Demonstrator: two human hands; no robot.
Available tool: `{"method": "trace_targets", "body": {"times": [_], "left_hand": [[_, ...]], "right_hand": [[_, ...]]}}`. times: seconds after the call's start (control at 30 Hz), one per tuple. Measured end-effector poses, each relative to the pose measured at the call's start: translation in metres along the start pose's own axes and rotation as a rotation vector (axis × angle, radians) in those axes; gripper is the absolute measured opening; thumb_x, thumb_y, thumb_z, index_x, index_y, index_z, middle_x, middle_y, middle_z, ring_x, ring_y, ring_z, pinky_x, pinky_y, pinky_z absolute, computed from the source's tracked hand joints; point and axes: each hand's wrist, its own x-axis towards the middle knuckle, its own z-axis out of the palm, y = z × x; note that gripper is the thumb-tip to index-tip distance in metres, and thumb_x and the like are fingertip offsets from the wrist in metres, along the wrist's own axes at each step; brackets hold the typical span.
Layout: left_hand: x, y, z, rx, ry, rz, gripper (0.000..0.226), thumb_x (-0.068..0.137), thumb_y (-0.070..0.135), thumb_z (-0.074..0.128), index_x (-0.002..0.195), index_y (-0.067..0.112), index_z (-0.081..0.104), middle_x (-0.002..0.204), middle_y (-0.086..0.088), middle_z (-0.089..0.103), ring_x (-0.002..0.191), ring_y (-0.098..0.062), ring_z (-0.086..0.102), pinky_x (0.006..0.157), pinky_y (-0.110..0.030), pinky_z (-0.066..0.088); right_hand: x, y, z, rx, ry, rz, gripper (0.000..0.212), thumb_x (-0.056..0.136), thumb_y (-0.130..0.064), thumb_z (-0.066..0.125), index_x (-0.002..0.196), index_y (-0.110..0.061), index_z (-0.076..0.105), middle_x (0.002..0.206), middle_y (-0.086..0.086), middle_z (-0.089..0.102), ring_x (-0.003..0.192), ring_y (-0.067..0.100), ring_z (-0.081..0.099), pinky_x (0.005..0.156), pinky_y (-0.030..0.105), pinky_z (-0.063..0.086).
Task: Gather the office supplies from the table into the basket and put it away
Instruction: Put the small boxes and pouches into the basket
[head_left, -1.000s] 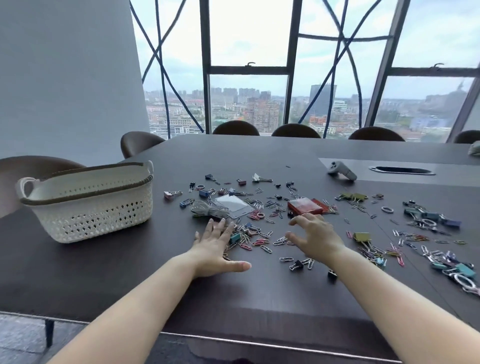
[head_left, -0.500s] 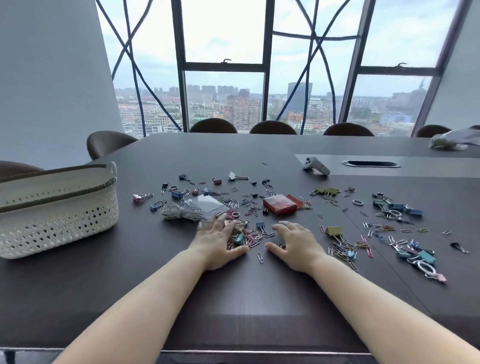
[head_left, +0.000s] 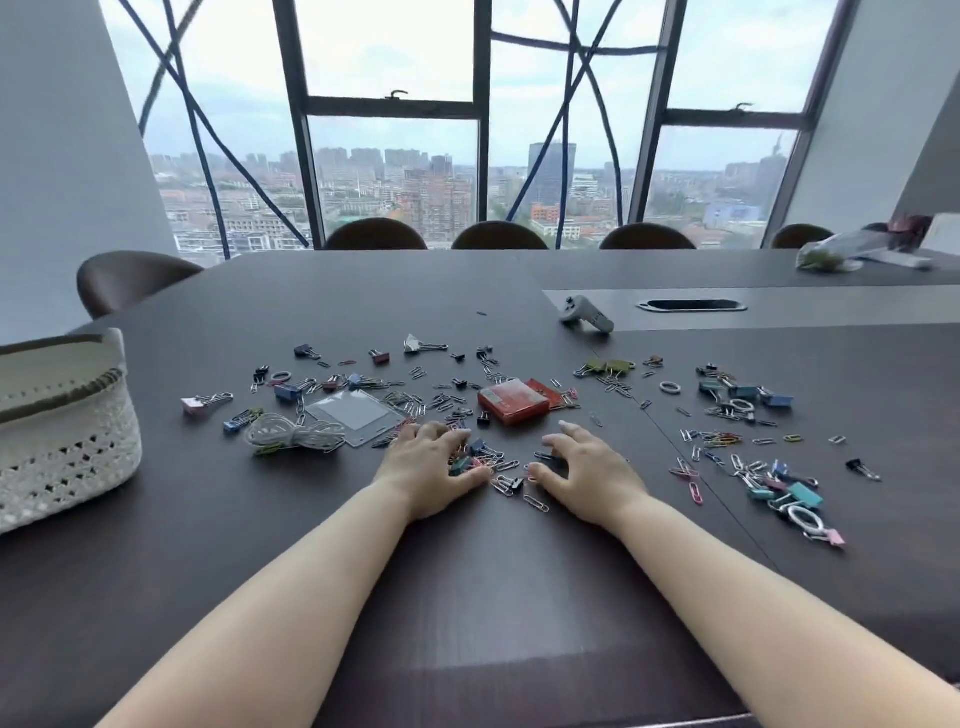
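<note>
Both hands, left (head_left: 431, 467) and right (head_left: 587, 475), have drawn closer, fingers curled, raking clips (head_left: 498, 467) into one pile; basket (head_left: 67, 431) awaits.

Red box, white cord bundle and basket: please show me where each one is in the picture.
red box (head_left: 511, 404): head view, middle of its top face.
white cord bundle (head_left: 293, 434): head view, centre of the coiled loops.
basket (head_left: 62, 457): head view, on its perforated front wall.

Matt dark wood-grain table (head_left: 467, 597), perforated white plastic basket (head_left: 67, 447)
</note>
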Motion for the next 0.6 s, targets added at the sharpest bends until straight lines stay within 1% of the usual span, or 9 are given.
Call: {"method": "trace_targets", "body": {"times": [0.07, 0.13, 0.23, 0.27, 0.33, 0.4, 0.43, 0.5, 0.6], "left_hand": [[0.000, -0.002, 0.000, -0.044, 0.062, 0.006, 0.052, 0.084, 0.057, 0.047, 0.131, 0.034, 0.044, 0.134, -0.002, 0.043, 0.128, -0.026, 0.033, 0.110, -0.036, 0.027], [-0.003, -0.003, 0.001, -0.051, 0.109, 0.021, 0.038, 0.086, 0.051, 0.047, 0.121, 0.036, 0.051, 0.124, -0.001, 0.048, 0.123, -0.024, 0.038, 0.105, -0.035, 0.032], [-0.008, -0.006, 0.001, -0.052, 0.119, 0.032, 0.037, 0.083, 0.054, 0.050, 0.115, 0.037, 0.053, 0.118, 0.001, 0.050, 0.121, -0.022, 0.039, 0.104, -0.035, 0.034], [-0.009, -0.006, 0.001, -0.062, 0.095, 0.038, 0.045, 0.077, 0.062, 0.049, 0.116, 0.039, 0.053, 0.119, 0.001, 0.049, 0.122, -0.022, 0.037, 0.105, -0.035, 0.033], [-0.012, -0.004, 0.000, -0.079, 0.021, 0.070, 0.073, 0.058, 0.081, 0.038, 0.120, 0.043, 0.047, 0.124, 0.000, 0.043, 0.127, -0.022, 0.030, 0.110, -0.038, 0.027], [-0.014, -0.002, 0.000, -0.055, -0.040, 0.106, 0.103, 0.040, 0.095, 0.029, 0.131, 0.047, 0.034, 0.138, 0.000, 0.033, 0.136, -0.023, 0.020, 0.115, -0.040, 0.018], [-0.014, -0.001, 0.000, -0.031, -0.063, 0.118, 0.115, 0.034, 0.099, 0.022, 0.136, 0.048, 0.026, 0.146, 0.000, 0.027, 0.140, -0.024, 0.015, 0.117, -0.040, 0.015], [-0.014, 0.001, -0.001, -0.001, -0.088, 0.129, 0.121, 0.033, 0.100, 0.014, 0.141, 0.046, 0.015, 0.153, 0.003, 0.020, 0.142, -0.022, 0.012, 0.118, -0.037, 0.012], [-0.011, 0.002, -0.001, -0.031, -0.039, 0.088, 0.100, 0.057, 0.087, 0.032, 0.143, 0.037, 0.022, 0.151, 0.004, 0.028, 0.140, -0.018, 0.021, 0.116, -0.032, 0.017]], "right_hand": [[0.005, -0.002, 0.000, 0.081, 0.024, -0.065, 0.041, 0.092, -0.038, 0.048, 0.130, -0.023, 0.048, 0.149, -0.002, 0.035, 0.135, 0.017, 0.036, 0.107, 0.031, 0.031], [0.004, -0.001, -0.002, 0.146, 0.128, -0.110, 0.031, 0.092, -0.031, 0.050, 0.120, -0.019, 0.057, 0.137, -0.001, 0.050, 0.125, 0.019, 0.048, 0.101, 0.031, 0.038], [-0.003, 0.001, -0.013, 0.137, 0.326, -0.045, 0.039, 0.092, -0.045, 0.043, 0.116, -0.019, 0.060, 0.128, -0.002, 0.059, 0.116, 0.022, 0.055, 0.098, 0.033, 0.037], [-0.006, 0.004, -0.016, 0.074, 0.311, -0.001, 0.049, 0.090, -0.055, 0.038, 0.121, -0.022, 0.056, 0.133, -0.003, 0.055, 0.121, 0.022, 0.050, 0.102, 0.036, 0.032], [-0.014, 0.010, -0.022, -0.008, 0.094, 0.121, 0.075, 0.079, -0.075, 0.032, 0.138, -0.029, 0.036, 0.150, -0.003, 0.034, 0.138, 0.023, 0.029, 0.111, 0.050, 0.016], [-0.022, 0.012, -0.019, -0.045, -0.161, 0.207, 0.101, 0.063, -0.088, 0.032, 0.146, -0.036, 0.007, 0.158, -0.003, 0.004, 0.145, 0.030, 0.000, 0.110, 0.063, 0.001], [-0.025, 0.011, -0.016, -0.094, -0.232, 0.193, 0.107, 0.059, -0.090, 0.033, 0.146, -0.039, -0.003, 0.158, -0.003, -0.005, 0.145, 0.032, -0.008, 0.109, 0.065, -0.003], [-0.025, 0.006, -0.007, -0.153, -0.262, 0.100, 0.109, 0.058, -0.090, 0.036, 0.144, -0.041, -0.010, 0.158, -0.004, -0.011, 0.144, 0.032, -0.013, 0.109, 0.064, -0.006], [-0.009, -0.002, 0.001, -0.103, -0.217, -0.018, 0.101, 0.065, -0.085, 0.039, 0.144, -0.043, -0.007, 0.158, -0.004, -0.005, 0.145, 0.027, -0.008, 0.115, 0.055, -0.005]]}}
